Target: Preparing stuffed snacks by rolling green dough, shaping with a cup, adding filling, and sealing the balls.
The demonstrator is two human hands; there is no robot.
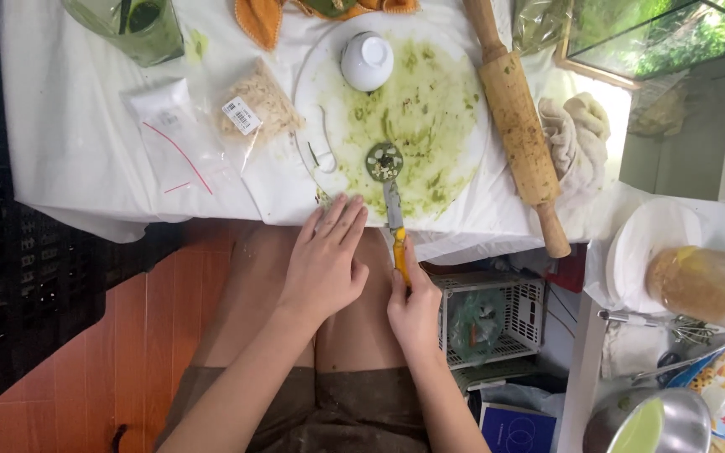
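White sheeting covers the table [77,143], which spans the upper part of the head view. On it lies a round white board [451,172] smeared with green paste. A wooden rolling pin [517,126], flecked with the same paste, lies diagonally along the board's right edge, and a crumpled beige cloth [579,138] sits just to the right of it. Two clear plastic bags lie left of the board: one empty [169,134], one holding pale flakes [260,105]. A small white bowl [367,60] stands upside down near the board's top.

The left hand [325,264] is open, fingers spread, with the fingertips resting at the near table edge beside the board; it grips nothing. The right hand [413,310] is closed around the yellow handle of a knife [394,226]. The blade points away from the person, across the board's near rim.

A small round green disc [384,161], studded with pale bits, lies at the blade's tip on the board's lower middle. Whether the blade reaches under it cannot be told. The hands are near each other but not touching.
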